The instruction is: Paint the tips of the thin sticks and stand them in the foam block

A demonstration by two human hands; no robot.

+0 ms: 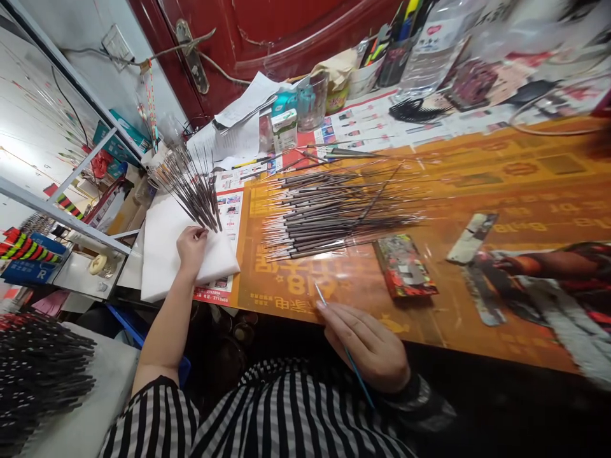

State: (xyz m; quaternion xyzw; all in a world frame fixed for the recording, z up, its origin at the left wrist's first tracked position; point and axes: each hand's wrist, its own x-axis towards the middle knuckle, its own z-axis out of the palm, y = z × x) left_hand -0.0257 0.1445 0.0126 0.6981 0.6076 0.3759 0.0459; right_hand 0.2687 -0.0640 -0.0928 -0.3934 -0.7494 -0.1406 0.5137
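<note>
Here's the left hand [191, 245], out over the white foam block [165, 254] at the bench's left end, fingers curled in and thumb against them, right at the foot of the upright fan of slender dark sticks [205, 207]. Whether one of those sticks is between the fingertips, I cannot tell; the fan rises just beyond them, its thin ends spreading toward the far edge.

Over to the right hand [365, 343], at the near edge of the orange-sheeted bench [487, 197], and it's pinching a thin blue rod with a pale tip [358, 375], tip angled away from the body toward the bench top.

Beyond that hand lies the broad row of dark grey sticks with pale ends [310, 219], side by side, pale ends pointing to the left end of the bench, one stick slanting across the others. It fills the middle of the top, with the foam block near its left side.

Just past the right hand, near the near edge, sits a flat red-and-black patterned box [405, 267], close to the row. Farther right, a pale flat strip [472, 238] and blurred clutter. Along the far edge: loose white papers [251, 114], a small white-and-green carton [285, 130], a clear glass tumbler [312, 105] and a clear plastic bottle [432, 57], all well apart from both hands.
</note>
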